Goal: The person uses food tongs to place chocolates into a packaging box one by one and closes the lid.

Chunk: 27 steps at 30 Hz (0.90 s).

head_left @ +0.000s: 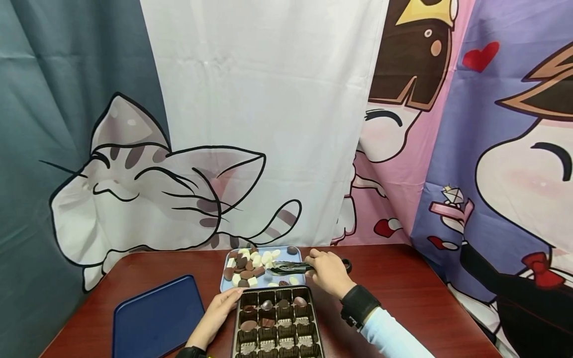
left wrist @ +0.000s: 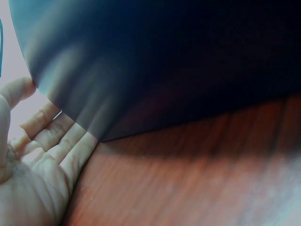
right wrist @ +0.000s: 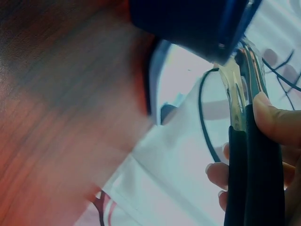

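Observation:
A black chocolate box with a grid of compartments stands at the front edge. Chocolates sit in its back row and in two left compartments of the second row; patterned floors show in several others. My left hand holds the box by its back left corner, thumb and fingers at the side wall in the left wrist view. My right hand grips black-handled tongs. In the head view their tips lie over the light blue tray, close to white chocolates. The box wall partly covers the tips in the right wrist view.
Brown, dark and white chocolates are heaped on the left half of the light blue tray, with a dark one at its back right corner. A dark blue lid-like tray lies left of the box. A printed curtain hangs behind the table.

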### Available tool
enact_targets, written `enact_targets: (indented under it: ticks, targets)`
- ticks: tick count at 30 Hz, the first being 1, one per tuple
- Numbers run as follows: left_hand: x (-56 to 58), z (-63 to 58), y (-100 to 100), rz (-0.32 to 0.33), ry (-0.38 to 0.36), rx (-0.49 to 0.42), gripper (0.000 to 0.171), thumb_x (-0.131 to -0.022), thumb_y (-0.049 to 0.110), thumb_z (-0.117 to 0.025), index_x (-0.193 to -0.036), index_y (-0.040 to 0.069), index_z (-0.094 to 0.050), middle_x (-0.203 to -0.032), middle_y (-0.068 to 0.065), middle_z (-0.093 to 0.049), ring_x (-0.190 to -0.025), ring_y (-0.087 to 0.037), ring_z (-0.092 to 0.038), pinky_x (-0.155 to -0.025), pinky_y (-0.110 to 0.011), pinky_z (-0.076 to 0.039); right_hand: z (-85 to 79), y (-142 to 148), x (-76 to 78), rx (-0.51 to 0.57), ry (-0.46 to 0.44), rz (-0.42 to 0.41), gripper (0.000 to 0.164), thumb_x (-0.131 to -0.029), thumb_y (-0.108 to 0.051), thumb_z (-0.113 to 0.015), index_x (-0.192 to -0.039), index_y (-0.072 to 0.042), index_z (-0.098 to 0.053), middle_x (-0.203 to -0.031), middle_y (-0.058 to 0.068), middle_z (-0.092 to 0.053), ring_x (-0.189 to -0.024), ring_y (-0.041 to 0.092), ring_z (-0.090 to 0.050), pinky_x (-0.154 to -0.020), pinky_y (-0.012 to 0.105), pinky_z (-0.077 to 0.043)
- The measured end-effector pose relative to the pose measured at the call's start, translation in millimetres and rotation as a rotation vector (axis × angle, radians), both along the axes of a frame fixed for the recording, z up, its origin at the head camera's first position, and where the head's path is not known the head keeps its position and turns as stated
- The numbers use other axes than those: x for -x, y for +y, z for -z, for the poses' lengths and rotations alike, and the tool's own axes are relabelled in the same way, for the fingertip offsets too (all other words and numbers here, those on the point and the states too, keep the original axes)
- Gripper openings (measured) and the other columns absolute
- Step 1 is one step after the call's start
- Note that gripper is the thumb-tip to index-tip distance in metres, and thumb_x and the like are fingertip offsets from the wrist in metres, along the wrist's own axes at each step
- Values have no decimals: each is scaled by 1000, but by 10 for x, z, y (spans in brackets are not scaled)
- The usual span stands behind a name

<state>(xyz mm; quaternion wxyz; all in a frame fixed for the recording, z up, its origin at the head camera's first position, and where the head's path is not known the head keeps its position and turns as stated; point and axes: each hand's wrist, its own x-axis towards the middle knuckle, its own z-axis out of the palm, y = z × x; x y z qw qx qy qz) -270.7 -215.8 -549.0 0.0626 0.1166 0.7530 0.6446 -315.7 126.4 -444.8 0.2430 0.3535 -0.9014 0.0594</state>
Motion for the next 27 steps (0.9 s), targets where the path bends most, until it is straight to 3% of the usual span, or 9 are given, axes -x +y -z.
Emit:
enact_targets:
  ticks: [1,8,10,14,15,18,21,23,27]
  targets:
    - [-4,-4,-7,13,12,18,58,-119,40,-50,-147,-9,-64,-149,-28,-62,-137,-35,-61,-107,-50,-59,-25,16,-25,13,-10,-2,21,-85,-12,-93,-103,-8,-82,-87,0,-59,-77,22,-65,-63,32,-49]
    - [-65,-109,103,-53,-62,-4,57,-119,33,-49,-150,-15,-57,-157,-37,-51,-150,-58,-41,-118,-64,-49,-194,153,-247,52,-29,-10,22,-87,-14,-93,-105,-8,-81,-89,-2,-58,-77,19,-63,-66,32,-49]
    - [-49,-97,90,-49,-48,16,53,-120,29,-47,-149,-13,-59,-155,-33,-55,-148,-50,-48,-116,-59,-52,-237,195,-320,49,-27,-20,22,-87,-15,-93,-105,-9,-81,-89,-3,-56,-76,18,-61,-65,30,-48]
    - [-39,-79,111,-69,-48,5,52,-120,27,-47,-148,-16,-59,-155,-35,-54,-149,-51,-47,-117,-60,-51,-305,285,-471,43,-20,-44,22,-87,-16,-93,-103,-11,-80,-88,-6,-54,-74,15,-59,-65,30,-47]
    - [-15,-30,95,-76,-56,-2,53,-120,31,-49,-148,-12,-61,-155,-31,-57,-147,-41,-54,-117,-53,-53,-312,311,-507,38,-18,-49,23,-86,-17,-93,-103,-12,-79,-88,-6,-55,-73,15,-59,-65,30,-48]
    - [10,33,74,-86,-60,-13,56,-119,37,-52,-147,-10,-63,-154,-30,-58,-142,-30,-59,-115,-48,-55,-325,383,-623,21,-24,-70,23,-86,-18,-94,-103,-14,-80,-91,-6,-58,-73,15,-59,-65,31,-50]
    - [-2,39,52,-77,-52,-4,57,-118,38,-53,-147,-9,-64,-152,-29,-59,-140,-29,-61,-113,-47,-56,-306,455,-722,3,-40,-95,22,-86,-19,-94,-103,-16,-80,-92,-7,-59,-71,13,-57,-65,30,-50]
    - [-62,-63,96,-73,-39,8,58,-119,32,-50,-148,-17,-58,-155,-38,-53,-146,-51,-50,-116,-60,-52,-291,495,-783,-5,-54,-106,23,-85,-19,-94,-102,-16,-79,-92,-8,-58,-71,11,-55,-64,29,-49]
    - [-98,-150,151,-89,-69,10,55,-120,25,-46,-151,-20,-52,-159,-40,-46,-151,-58,-39,-119,-62,-49,-260,550,-860,-16,-56,-119,24,-82,-20,-95,-98,-18,-78,-91,-10,-57,-71,7,-53,-61,26,-46]
